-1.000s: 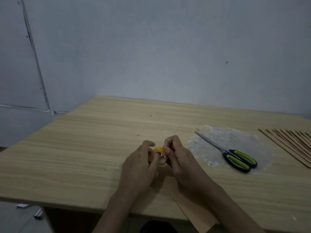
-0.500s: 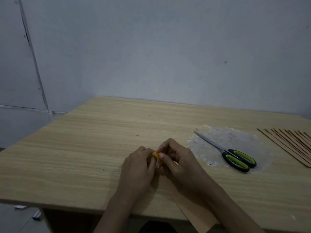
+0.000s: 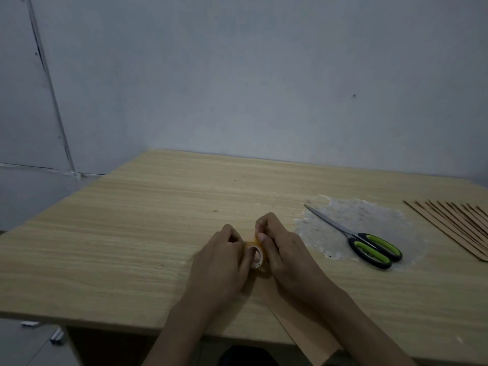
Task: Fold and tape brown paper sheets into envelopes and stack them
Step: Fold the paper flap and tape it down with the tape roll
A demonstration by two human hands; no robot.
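A small yellow roll of tape [image 3: 255, 255] sits between my two hands near the table's front middle. My left hand [image 3: 222, 262] grips the roll from the left, fingers curled round it. On the other side, my right hand [image 3: 284, 253] pinches the roll's top edge with thumb and fingertips. A folded brown paper sheet [image 3: 303, 328] lies under my right forearm and hangs over the table's front edge. Several brown envelopes [image 3: 459, 228] are fanned out at the far right.
Scissors [image 3: 364, 243] with green and black handles lie shut on a whitish scuffed patch right of my hands. The wooden table [image 3: 132, 233] meets a grey wall at the back; its left edge drops to the floor.
The tape roll has turned between my hands, so its open core faces me again. My right fingers have shifted onto its top edge. Both hands stay in the same spot.
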